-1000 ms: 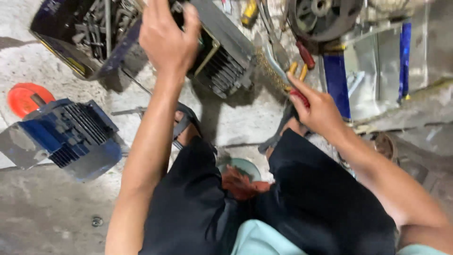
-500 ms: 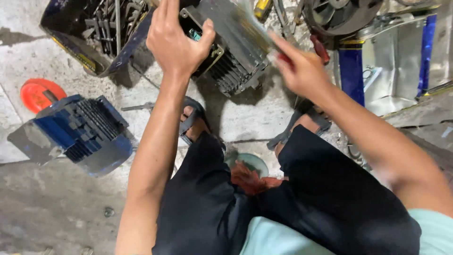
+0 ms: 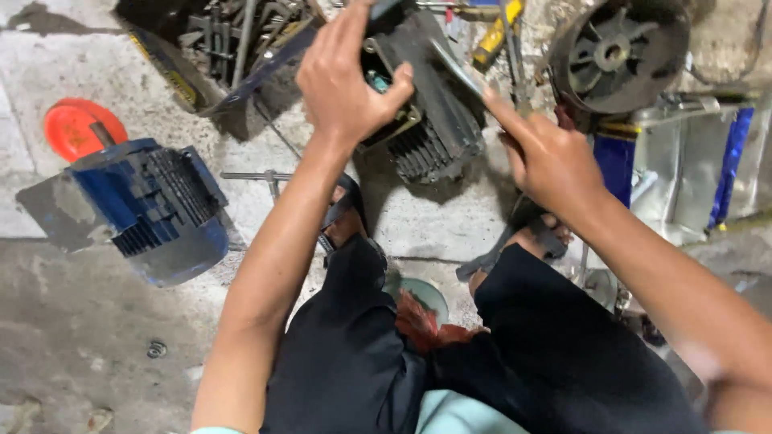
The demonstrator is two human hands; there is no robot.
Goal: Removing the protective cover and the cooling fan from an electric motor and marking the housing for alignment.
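A dark finned electric motor (image 3: 430, 120) lies on the concrete floor in front of my knees. My left hand (image 3: 346, 76) grips its near top edge, fingers curled over the housing. My right hand (image 3: 547, 157) is at the motor's right side, index finger stretched toward it, holding a thin metal tool (image 3: 458, 68) whose shaft runs up over the motor. How the tool's tip meets the motor is hidden.
A blue motor (image 3: 153, 209) with a red round end piece (image 3: 76, 124) lies at left. An open toolbox (image 3: 233, 48) of metal tools sits at the top. A black fan cover (image 3: 619, 52) and shiny metal sheets (image 3: 691, 177) are right. A T-handle wrench (image 3: 257, 177) lies by my left foot.
My right hand has moved from the red-handled tools at right over to the motor's right side. My left hand stays on the motor. The view has shifted a little.
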